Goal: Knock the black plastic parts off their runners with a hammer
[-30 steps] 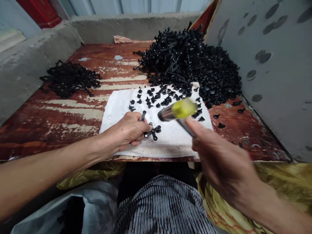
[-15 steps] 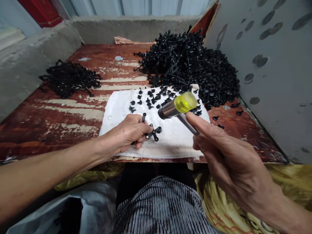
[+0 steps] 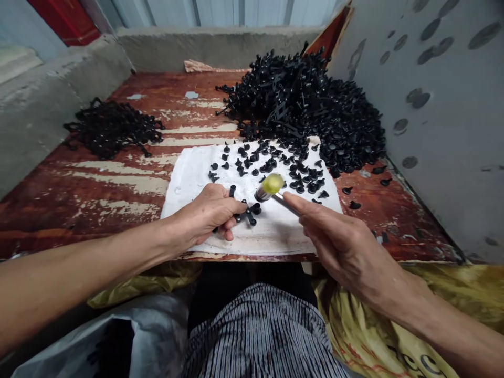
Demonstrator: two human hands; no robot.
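Observation:
My left hand [image 3: 216, 212] pinches a black jointed part [image 3: 249, 214] on the white cloth [image 3: 283, 236]. Its short arms with round ends stick out past my thumb. My right hand [image 3: 338, 226] is wrapped round the handle of a small hammer [image 3: 269, 187] with a yellow-green face and a metal head. The hammer head is just above and to the right of the part; whether they touch is not clear. Small black knobs [image 3: 299, 176] lie scattered over the back and right of the cloth.
A large heap of black pieces [image 3: 291, 94] rises at the back right, beside a grey panel [image 3: 433, 105]. A smaller black pile [image 3: 114, 128] sits on the left of the worn red table [image 3: 129, 205]. Bags hang below the table's front edge.
The hammer in my right hand has moved down and left, closer to the black part, uncovering more knobs on the cloth. My left hand has stayed nearly still.

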